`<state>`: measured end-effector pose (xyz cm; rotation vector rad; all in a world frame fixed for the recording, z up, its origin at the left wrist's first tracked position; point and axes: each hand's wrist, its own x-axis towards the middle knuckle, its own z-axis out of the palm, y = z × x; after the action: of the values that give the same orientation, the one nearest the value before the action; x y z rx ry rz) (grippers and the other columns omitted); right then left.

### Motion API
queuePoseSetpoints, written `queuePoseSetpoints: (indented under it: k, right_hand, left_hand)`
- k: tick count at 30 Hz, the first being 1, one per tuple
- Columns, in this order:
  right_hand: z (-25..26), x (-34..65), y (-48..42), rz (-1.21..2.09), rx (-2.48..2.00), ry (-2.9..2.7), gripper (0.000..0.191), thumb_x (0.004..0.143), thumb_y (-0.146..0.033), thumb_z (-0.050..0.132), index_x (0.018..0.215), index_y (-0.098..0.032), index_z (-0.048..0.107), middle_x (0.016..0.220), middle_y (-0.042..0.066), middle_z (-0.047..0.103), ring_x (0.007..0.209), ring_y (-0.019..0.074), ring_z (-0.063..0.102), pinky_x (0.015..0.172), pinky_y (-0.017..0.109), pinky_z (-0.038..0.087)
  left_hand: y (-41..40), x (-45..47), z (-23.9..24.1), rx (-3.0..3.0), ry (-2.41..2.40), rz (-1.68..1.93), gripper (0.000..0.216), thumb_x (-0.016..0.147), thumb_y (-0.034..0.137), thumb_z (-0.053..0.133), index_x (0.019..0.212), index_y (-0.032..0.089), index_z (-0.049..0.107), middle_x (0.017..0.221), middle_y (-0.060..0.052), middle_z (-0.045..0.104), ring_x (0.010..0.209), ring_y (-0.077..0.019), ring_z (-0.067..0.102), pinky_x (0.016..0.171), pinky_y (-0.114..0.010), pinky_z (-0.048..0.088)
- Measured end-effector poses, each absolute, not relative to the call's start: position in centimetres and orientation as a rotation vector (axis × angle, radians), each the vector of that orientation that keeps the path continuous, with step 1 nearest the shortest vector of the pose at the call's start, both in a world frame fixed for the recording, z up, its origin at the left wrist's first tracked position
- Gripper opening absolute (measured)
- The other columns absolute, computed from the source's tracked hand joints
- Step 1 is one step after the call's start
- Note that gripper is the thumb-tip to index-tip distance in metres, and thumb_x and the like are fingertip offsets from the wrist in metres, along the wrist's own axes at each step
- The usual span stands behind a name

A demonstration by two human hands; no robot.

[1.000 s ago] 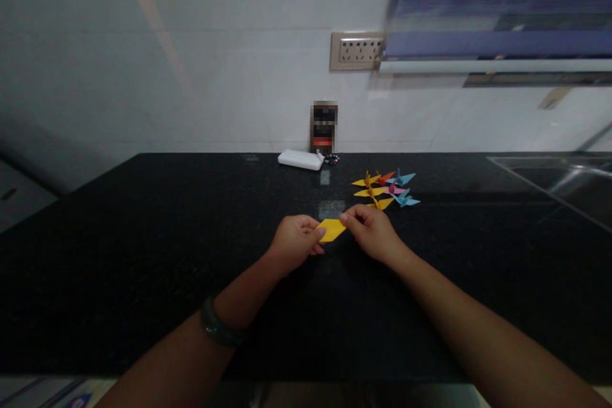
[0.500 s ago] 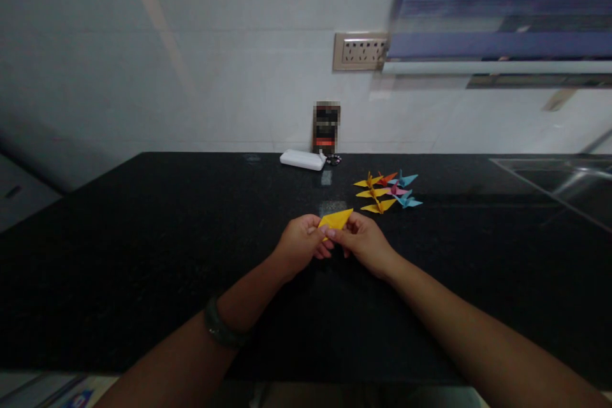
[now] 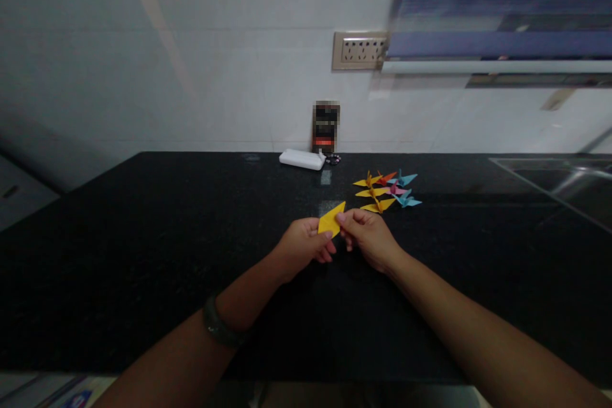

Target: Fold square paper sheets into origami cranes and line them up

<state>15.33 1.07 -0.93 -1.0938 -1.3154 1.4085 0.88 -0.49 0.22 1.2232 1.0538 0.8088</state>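
A folded piece of yellow origami paper (image 3: 329, 220), roughly diamond-shaped, is held above the dark counter. My left hand (image 3: 306, 242) grips its lower left part, thumb on the front face. My right hand (image 3: 366, 233) pinches its right edge between thumb and fingers. Just beyond my right hand stand several folded paper cranes in rows: yellow ones such as the nearest yellow crane (image 3: 378, 205), an orange-red crane (image 3: 386, 178), a pink crane (image 3: 394, 189) and blue ones such as the near blue crane (image 3: 408, 200).
The black countertop (image 3: 167, 255) runs back to a pale tiled wall. Against the wall are a white oblong device (image 3: 302, 159) with a beaded strap (image 3: 333, 158) and a small upright blurred-out object (image 3: 326, 127). A sink edge (image 3: 540, 185) lies at the right.
The yellow paper has tilted more upright, and more of its face shows. My right thumb has moved up and away from my left thumb, onto the paper's right edge.
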Motion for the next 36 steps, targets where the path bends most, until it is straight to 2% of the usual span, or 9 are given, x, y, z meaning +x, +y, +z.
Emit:
queuePoseSetpoints:
  k: [9,21,26,36]
  right_hand:
    - [-0.63,15.6,1.09,1.256,-1.116,-1.468,0.031,0.068,-0.044,0.06,0.059,-0.017,0.048,0.051,-0.005,0.046,0.038,0.0053,0.039,0.037,0.019,0.032]
    - [-0.85,15.39,0.82,1.269,-1.149,-1.472,0.031,0.074,-0.043,0.054,0.059,-0.017,0.045,0.047,-0.006,0.042,0.036,0.0051,0.038,0.035,0.018,0.029]
    - [-0.56,15.6,0.85,1.398,-1.087,-1.452,0.029,0.07,-0.042,0.058,0.06,-0.017,0.047,0.049,-0.006,0.044,0.037,0.005,0.038,0.037,0.019,0.035]
    - [-0.61,15.64,0.9,1.416,-1.095,-1.514,0.025,0.072,-0.036,0.055,0.06,-0.017,0.045,0.048,-0.007,0.042,0.037,0.0048,0.038,0.036,0.018,0.035]
  left_hand:
    - [-0.38,0.56,-0.46,1.298,1.073,0.84,0.024,0.067,0.035,0.06,0.063,0.014,0.05,0.048,0.006,0.047,0.036,-0.0039,0.038,0.036,-0.016,0.029]
    - [-0.53,0.44,-0.13,1.326,1.067,0.791,0.019,0.069,0.03,0.057,0.062,0.014,0.049,0.046,0.005,0.048,0.037,-0.0044,0.039,0.037,-0.016,0.03]
    - [-0.48,0.5,-0.2,1.293,1.079,0.834,0.018,0.07,0.029,0.056,0.064,0.014,0.049,0.047,0.006,0.048,0.037,-0.0044,0.039,0.037,-0.017,0.03]
    - [-0.36,0.61,-0.32,1.308,1.117,0.823,0.015,0.071,0.025,0.054,0.063,0.014,0.048,0.045,0.006,0.047,0.036,-0.004,0.038,0.036,-0.016,0.029]
